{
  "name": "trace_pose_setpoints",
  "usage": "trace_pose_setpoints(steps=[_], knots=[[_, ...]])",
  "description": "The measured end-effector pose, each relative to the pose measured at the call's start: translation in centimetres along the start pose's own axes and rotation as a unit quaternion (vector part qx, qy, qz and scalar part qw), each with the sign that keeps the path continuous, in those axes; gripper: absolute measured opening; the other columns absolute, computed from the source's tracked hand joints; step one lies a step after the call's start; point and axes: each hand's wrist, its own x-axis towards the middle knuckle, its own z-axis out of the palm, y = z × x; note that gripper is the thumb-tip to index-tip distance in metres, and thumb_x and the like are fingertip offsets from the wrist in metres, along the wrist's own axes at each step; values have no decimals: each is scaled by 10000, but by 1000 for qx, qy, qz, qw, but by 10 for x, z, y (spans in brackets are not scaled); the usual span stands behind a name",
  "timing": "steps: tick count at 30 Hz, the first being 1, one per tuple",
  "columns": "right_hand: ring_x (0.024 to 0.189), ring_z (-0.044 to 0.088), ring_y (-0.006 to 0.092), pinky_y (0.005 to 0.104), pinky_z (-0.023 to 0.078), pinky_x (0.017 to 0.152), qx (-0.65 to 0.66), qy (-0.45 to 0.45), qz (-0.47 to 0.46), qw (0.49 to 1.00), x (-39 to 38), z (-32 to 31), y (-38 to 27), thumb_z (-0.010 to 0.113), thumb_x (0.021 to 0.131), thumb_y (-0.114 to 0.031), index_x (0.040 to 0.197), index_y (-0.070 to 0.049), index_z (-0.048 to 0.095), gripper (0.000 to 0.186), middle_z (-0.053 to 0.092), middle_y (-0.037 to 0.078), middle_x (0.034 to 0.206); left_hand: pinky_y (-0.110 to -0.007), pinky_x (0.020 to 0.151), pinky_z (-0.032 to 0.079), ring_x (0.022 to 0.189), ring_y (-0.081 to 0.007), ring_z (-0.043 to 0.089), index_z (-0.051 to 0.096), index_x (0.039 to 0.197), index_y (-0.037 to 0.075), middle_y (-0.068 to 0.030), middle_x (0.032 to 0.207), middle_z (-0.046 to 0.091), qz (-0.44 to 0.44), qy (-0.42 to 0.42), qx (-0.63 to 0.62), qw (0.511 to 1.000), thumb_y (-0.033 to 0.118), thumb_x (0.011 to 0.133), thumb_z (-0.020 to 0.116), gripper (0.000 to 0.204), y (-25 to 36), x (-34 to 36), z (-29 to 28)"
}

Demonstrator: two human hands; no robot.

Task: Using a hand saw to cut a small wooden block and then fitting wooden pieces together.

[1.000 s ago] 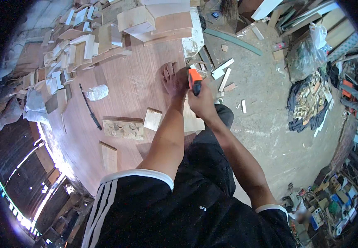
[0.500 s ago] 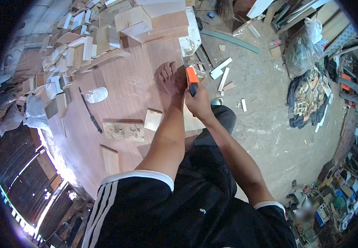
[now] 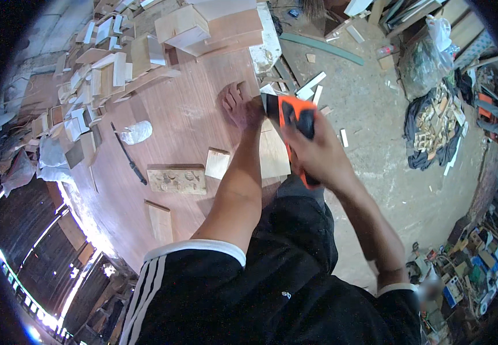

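We are gripping an orange-and-black saw [image 3: 298, 106] in our right hand [image 3: 321, 150], its handle sitting within the closed fingers and its orange body showing beyond the knuckles on both sides. The thumb is lying across the handle, while some of the other fingers are hiding behind it and blurring, so we cannot tell how each is bending. The saw's dark forward end is reaching toward our left wrist, just beside it; whether the two are touching we cannot tell.

Our left hand [image 3: 240, 106] is resting palm down with its fingers slightly spread, pinching nothing that we can see. It is bearing on the brown tabletop [image 3: 186, 115] near the right edge, and the saw is standing to its right. A pale board [image 3: 275, 154] is lying at that edge, between our left forearm and the right hand.

Ahead of the left fingers, wooden boxes [image 3: 183, 26] are bounding the surface; to the left, open tabletop is stretching toward a crumpled clear plastic piece [image 3: 137, 132] and a thin dark tool [image 3: 127, 150]. A small wooden block [image 3: 217, 163] is lying close to our left forearm. Beyond the edge, the concrete floor [image 3: 375, 132] is giving room around our right elbow, with offcuts [image 3: 311, 85] scattering farther ahead.
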Motion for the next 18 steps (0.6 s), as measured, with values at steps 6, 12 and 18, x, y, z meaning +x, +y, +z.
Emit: trace_pose_setpoints(steps=[6, 12, 18], knots=[[422, 497, 143, 296, 396, 377, 59, -79, 21, 995, 64, 12, -26, 548, 826, -88, 944, -17, 463, 162, 484, 55, 563, -493, 1106, 153, 1319, -327, 288, 432, 1297, 53, -136, 1350, 384, 17, -53, 40, 998, 368, 700, 617, 701, -19, 5, 3], [485, 587, 220, 355, 457, 428, -73, 62, -72, 993, 143, 31, 78, 527, 759, -87, 820, 42, 512, 144, 544, 137, 595, -507, 1093, 176, 1293, -320, 324, 433, 1293, 76, -145, 1306, 415, 8, -78, 5, 997, 422, 783, 549, 627, -3, -1, 7], [410, 508, 143, 316, 395, 356, 60, 47, -62, 995, 133, 50, 82, 572, 845, -112, 877, -24, 472, 137, 502, 62, 574, -485, 1082, 206, 1271, -302, 342, 449, 1280, 110, -124, 1293, 420, 21, -48, 16, 998, 443, 811, 513, 579, -13, -4, 9]])
